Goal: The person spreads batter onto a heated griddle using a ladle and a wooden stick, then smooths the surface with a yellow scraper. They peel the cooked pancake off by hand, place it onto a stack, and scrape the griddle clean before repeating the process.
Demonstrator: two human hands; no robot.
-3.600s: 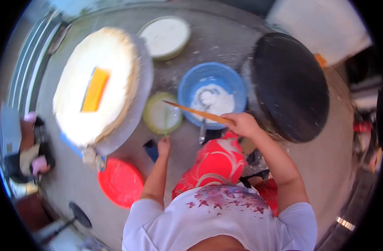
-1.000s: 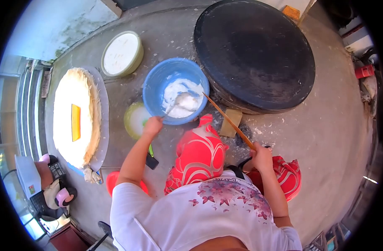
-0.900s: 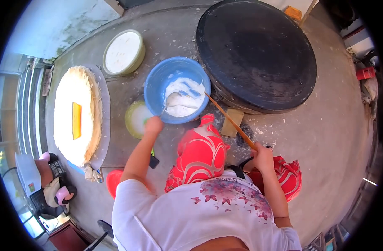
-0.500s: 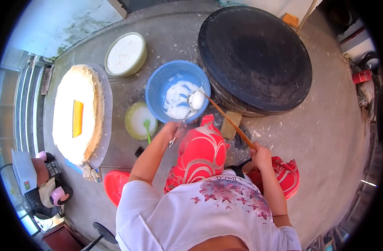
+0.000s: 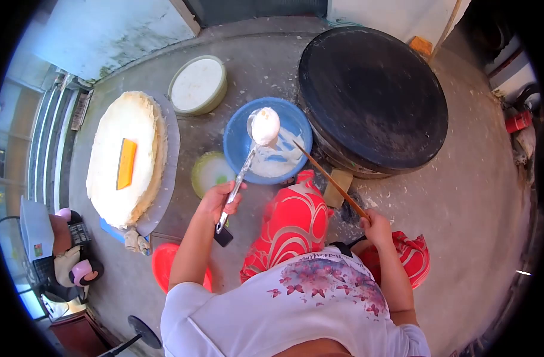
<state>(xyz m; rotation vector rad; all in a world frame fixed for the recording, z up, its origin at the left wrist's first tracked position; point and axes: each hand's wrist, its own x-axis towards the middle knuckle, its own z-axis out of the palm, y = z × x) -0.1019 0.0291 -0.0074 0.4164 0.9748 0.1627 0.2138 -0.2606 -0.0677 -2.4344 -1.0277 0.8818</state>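
My left hand (image 5: pixel 220 200) is closed round the handle of a metal ladle (image 5: pixel 240 177), raised above the blue basin (image 5: pixel 230 149). A rounded lump of wet white batter (image 5: pixel 265 125) fills the ladle's bowl. More white batter (image 5: pixel 278 160) is smeared over the bottom of the basin. In my right hand (image 5: pixel 376 226) is a thin wooden stick (image 5: pixel 337 185), its far tip over the basin's right side. Close beyond my left hand stands a light green bowl (image 5: pixel 200 178) of white liquid.
A big round black griddle (image 5: pixel 373 98) stands right of the basin. To the left lies a thick stack of pale flatbreads (image 5: pixel 111 178) with a yellow scraper (image 5: pixel 126 163) on top. Behind is a pale green tub (image 5: pixel 215 102) of white contents. A red basin (image 5: pixel 163 268) sits by my left arm.
My left hand has lifted the ladle with its batter up from the basin's bottom and moved left. The stick stays near the basin's right side. The view has shifted slightly.
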